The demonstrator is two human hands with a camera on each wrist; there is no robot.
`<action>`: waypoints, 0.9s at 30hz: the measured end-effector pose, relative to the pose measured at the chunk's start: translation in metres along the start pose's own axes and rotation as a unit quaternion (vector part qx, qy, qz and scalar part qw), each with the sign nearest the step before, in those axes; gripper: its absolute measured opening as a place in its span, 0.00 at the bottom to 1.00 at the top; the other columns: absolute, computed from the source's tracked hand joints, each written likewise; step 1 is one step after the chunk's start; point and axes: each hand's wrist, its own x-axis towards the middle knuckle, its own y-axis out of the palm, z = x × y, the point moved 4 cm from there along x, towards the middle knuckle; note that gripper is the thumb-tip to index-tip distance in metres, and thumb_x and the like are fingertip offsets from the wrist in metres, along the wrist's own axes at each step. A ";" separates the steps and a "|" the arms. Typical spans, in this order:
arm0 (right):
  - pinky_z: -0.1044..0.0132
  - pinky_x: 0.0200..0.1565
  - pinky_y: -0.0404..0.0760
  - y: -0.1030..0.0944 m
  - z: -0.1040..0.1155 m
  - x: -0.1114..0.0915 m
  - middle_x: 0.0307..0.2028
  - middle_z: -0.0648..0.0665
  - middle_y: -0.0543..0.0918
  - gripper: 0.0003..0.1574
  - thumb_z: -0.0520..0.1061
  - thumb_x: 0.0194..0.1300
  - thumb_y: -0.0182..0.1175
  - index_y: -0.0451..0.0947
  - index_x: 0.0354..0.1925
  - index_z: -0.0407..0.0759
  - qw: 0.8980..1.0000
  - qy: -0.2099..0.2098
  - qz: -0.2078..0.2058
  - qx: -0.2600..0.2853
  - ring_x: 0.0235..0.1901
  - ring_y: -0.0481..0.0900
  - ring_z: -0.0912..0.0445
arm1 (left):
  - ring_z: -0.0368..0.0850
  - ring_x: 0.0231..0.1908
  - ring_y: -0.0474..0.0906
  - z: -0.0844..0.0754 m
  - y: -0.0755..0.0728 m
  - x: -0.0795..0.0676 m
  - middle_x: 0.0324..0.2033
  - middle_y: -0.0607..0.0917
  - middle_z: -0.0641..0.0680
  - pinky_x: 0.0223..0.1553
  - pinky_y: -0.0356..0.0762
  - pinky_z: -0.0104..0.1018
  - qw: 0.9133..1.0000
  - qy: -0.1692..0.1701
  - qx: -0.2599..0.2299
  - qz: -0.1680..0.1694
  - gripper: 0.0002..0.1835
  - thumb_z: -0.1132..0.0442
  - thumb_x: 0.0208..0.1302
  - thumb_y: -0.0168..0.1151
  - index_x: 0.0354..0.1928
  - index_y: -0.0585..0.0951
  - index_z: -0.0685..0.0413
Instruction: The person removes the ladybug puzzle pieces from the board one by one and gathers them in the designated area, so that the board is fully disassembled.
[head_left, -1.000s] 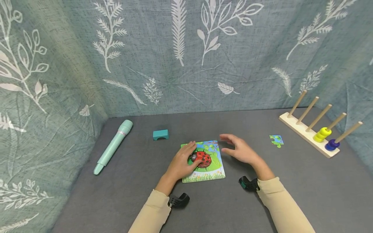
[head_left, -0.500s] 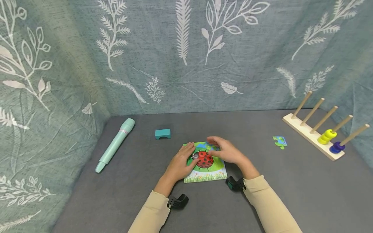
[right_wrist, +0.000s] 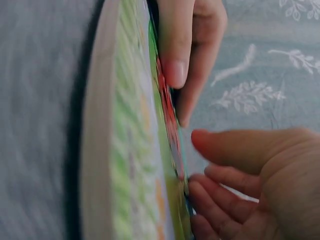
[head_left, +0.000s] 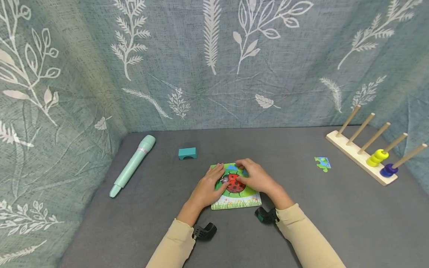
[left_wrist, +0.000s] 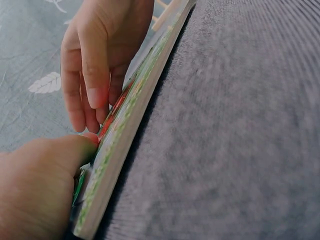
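A square ladybug jigsaw puzzle lies flat on the dark cloth, its thick pale edge showing in both wrist views. On its left part rests my left hand, fingers extended and thumb by the ladybug's head. My right hand is over the upper right of the board, fingers slightly bent. In the right wrist view its thumb stays off the picture, while the fingertips come close to or touch the surface. No held piece shows in either hand. The palms hide parts of the picture.
One loose puzzle piece lies to the right. Beyond it stands a wooden peg stacker with yellow rings and blue rings. A teal bridge block sits behind the puzzle; a mint-green microphone-shaped stick lies left.
My right hand has moved left from beside the puzzle to over its upper right part. The left hand stays on the board, and the view has shifted slightly.
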 end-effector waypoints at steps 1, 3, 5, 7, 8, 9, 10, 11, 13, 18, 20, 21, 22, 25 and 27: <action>0.50 0.55 0.78 0.001 0.000 0.001 0.57 0.36 0.73 0.31 0.42 0.64 0.62 0.68 0.62 0.34 1.000 0.001 -0.004 -0.005 0.56 0.74 0.44 | 0.52 0.69 0.59 0.000 0.000 0.000 0.67 0.67 0.60 0.73 0.53 0.45 1.000 0.000 0.000 0.000 0.29 0.54 0.66 0.59 0.65 0.70 0.63; 0.50 0.54 0.79 0.004 0.001 0.001 0.56 0.36 0.72 0.31 0.42 0.63 0.62 0.68 0.62 0.34 1.000 0.001 -0.014 -0.010 0.55 0.74 0.44 | 0.52 0.69 0.60 0.000 0.000 0.001 0.67 0.68 0.60 0.73 0.54 0.46 1.000 0.001 -0.001 -0.003 0.29 0.54 0.67 0.59 0.64 0.70 0.63; 0.49 0.53 0.79 0.006 0.001 0.002 0.55 0.36 0.72 0.31 0.41 0.62 0.63 0.68 0.61 0.34 1.000 0.001 -0.026 -0.009 0.54 0.74 0.44 | 0.52 0.69 0.60 0.000 0.000 0.001 0.67 0.68 0.60 0.73 0.54 0.46 1.000 0.001 0.000 -0.005 0.29 0.54 0.66 0.59 0.64 0.70 0.63; 0.49 0.51 0.79 0.008 0.002 0.001 0.54 0.36 0.72 0.31 0.39 0.61 0.63 0.69 0.61 0.33 0.999 0.000 -0.039 -0.001 0.52 0.74 0.44 | 0.53 0.69 0.60 0.000 0.000 0.001 0.66 0.68 0.61 0.73 0.55 0.47 1.000 0.004 0.000 -0.008 0.29 0.55 0.66 0.59 0.64 0.70 0.64; 0.48 0.50 0.78 0.008 0.002 0.001 0.53 0.36 0.72 0.31 0.39 0.61 0.63 0.69 0.61 0.33 0.999 0.001 -0.043 0.002 0.51 0.73 0.44 | 0.53 0.69 0.60 0.000 0.000 0.001 0.66 0.68 0.61 0.73 0.55 0.47 1.000 0.004 0.000 -0.008 0.29 0.55 0.66 0.59 0.64 0.70 0.64; 0.50 0.48 0.79 0.009 0.002 0.000 0.52 0.36 0.72 0.30 0.38 0.61 0.63 0.69 0.60 0.33 0.999 -0.002 -0.051 -0.001 0.50 0.74 0.45 | 0.52 0.69 0.60 0.000 0.000 0.001 0.66 0.68 0.61 0.73 0.55 0.47 1.000 0.004 0.000 -0.008 0.29 0.55 0.66 0.59 0.64 0.70 0.64; 0.50 0.48 0.79 0.009 0.003 0.000 0.52 0.36 0.72 0.30 0.38 0.61 0.63 0.70 0.60 0.33 0.998 -0.001 -0.055 0.002 0.49 0.74 0.45 | 0.52 0.69 0.60 -0.001 0.001 0.001 0.66 0.68 0.61 0.73 0.55 0.47 1.000 0.004 0.000 -0.008 0.29 0.55 0.66 0.59 0.64 0.70 0.64; 0.50 0.47 0.79 0.010 0.002 0.000 0.52 0.36 0.71 0.30 0.38 0.61 0.63 0.70 0.60 0.34 0.998 0.002 -0.056 0.007 0.49 0.73 0.45 | 0.52 0.69 0.60 0.000 0.001 0.001 0.66 0.68 0.61 0.73 0.55 0.47 1.000 0.004 -0.001 -0.008 0.29 0.55 0.66 0.60 0.64 0.70 0.64; 0.51 0.48 0.79 0.011 0.001 0.000 0.52 0.36 0.71 0.30 0.38 0.61 0.63 0.69 0.61 0.35 0.998 0.012 -0.054 0.010 0.49 0.73 0.45 | 0.52 0.69 0.60 -0.001 0.001 0.001 0.66 0.69 0.61 0.72 0.55 0.47 1.000 0.003 -0.002 -0.008 0.29 0.55 0.66 0.60 0.64 0.70 0.64; 0.49 0.50 0.78 0.012 -0.001 0.001 0.54 0.37 0.69 0.32 0.38 0.62 0.63 0.68 0.63 0.37 0.998 0.033 -0.043 0.013 0.51 0.72 0.45 | 0.52 0.69 0.60 0.000 0.001 0.001 0.66 0.68 0.60 0.73 0.55 0.46 1.000 -0.004 -0.001 -0.006 0.29 0.55 0.66 0.59 0.64 0.70 0.63; 0.50 0.49 0.78 0.011 0.000 0.001 0.54 0.37 0.69 0.32 0.39 0.62 0.63 0.68 0.63 0.37 0.998 0.035 -0.042 0.012 0.51 0.72 0.46 | 0.52 0.69 0.60 0.000 0.001 0.001 0.66 0.68 0.60 0.73 0.55 0.46 1.000 -0.006 -0.002 -0.006 0.29 0.54 0.66 0.59 0.65 0.70 0.64; 0.50 0.50 0.78 0.011 0.001 0.000 0.54 0.37 0.69 0.33 0.39 0.61 0.64 0.68 0.63 0.37 0.998 0.034 -0.042 0.012 0.51 0.72 0.46 | 0.52 0.69 0.60 0.000 0.001 0.001 0.66 0.68 0.60 0.73 0.55 0.47 1.000 -0.006 -0.003 -0.007 0.29 0.55 0.66 0.60 0.64 0.70 0.64; 0.50 0.50 0.78 0.011 0.001 0.001 0.54 0.37 0.69 0.33 0.39 0.61 0.64 0.68 0.64 0.38 0.998 0.034 -0.042 0.013 0.51 0.72 0.46 | 0.53 0.69 0.59 0.000 0.001 0.001 0.66 0.68 0.61 0.72 0.56 0.47 1.000 -0.009 -0.004 -0.007 0.30 0.55 0.66 0.60 0.65 0.70 0.64; 0.50 0.50 0.77 0.012 0.001 0.001 0.54 0.38 0.69 0.34 0.39 0.61 0.64 0.68 0.64 0.38 0.999 0.032 -0.041 0.011 0.51 0.72 0.46 | 0.53 0.70 0.58 0.001 0.001 0.001 0.67 0.67 0.61 0.72 0.56 0.47 1.000 -0.018 -0.007 -0.005 0.31 0.54 0.66 0.59 0.65 0.69 0.64; 0.50 0.50 0.77 0.012 0.002 0.001 0.54 0.38 0.68 0.34 0.38 0.61 0.64 0.67 0.64 0.38 0.999 0.029 -0.040 0.012 0.51 0.72 0.46 | 0.54 0.70 0.58 0.001 0.001 0.001 0.67 0.67 0.61 0.72 0.56 0.47 1.000 -0.025 -0.008 -0.005 0.31 0.53 0.66 0.59 0.66 0.68 0.64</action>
